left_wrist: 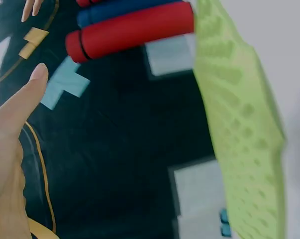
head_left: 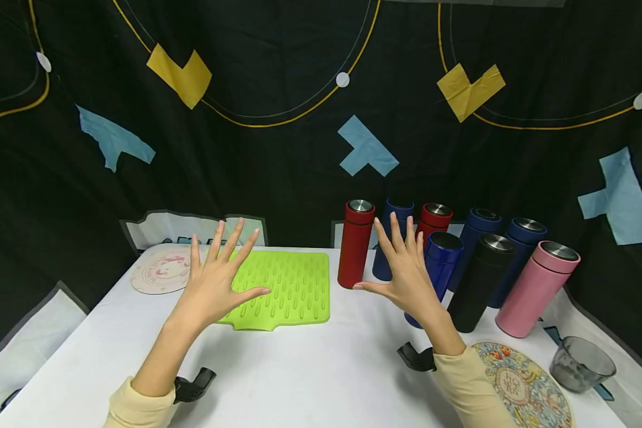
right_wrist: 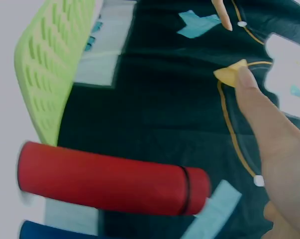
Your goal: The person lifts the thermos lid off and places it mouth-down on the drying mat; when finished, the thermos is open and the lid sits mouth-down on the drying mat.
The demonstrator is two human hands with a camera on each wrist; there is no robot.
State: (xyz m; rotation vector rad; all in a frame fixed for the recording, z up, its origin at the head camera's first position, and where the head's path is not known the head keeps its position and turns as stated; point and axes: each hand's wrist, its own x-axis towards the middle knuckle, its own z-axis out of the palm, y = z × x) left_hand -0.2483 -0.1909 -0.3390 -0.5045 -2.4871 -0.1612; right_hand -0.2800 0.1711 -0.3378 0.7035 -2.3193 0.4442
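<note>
Both hands hover above the white table with fingers spread, holding nothing. The left hand point(head_left: 214, 285) is in front of the left part of a lime green ridged mat point(head_left: 294, 291), hiding some of it. Near the flasks is the right hand point(head_left: 406, 273), overlapping a blue flask point(head_left: 443, 261) in the head view. Just left of that hand stands a red flask point(head_left: 355, 246) with a silver lid; it shows sideways in the right wrist view, where the thumb point(right_wrist: 269, 129) is apart from it. In the left wrist view the left thumb point(left_wrist: 20, 104) touches nothing.
More flasks stand at the right, including a black one point(head_left: 478, 285) and a pink one point(head_left: 537, 291). A patterned round mat point(head_left: 535, 386) and a grey transparent cup point(head_left: 582, 364) are at the right front. A pale round mat point(head_left: 160, 270) lies at the back left, before a black curtain point(head_left: 278, 178).
</note>
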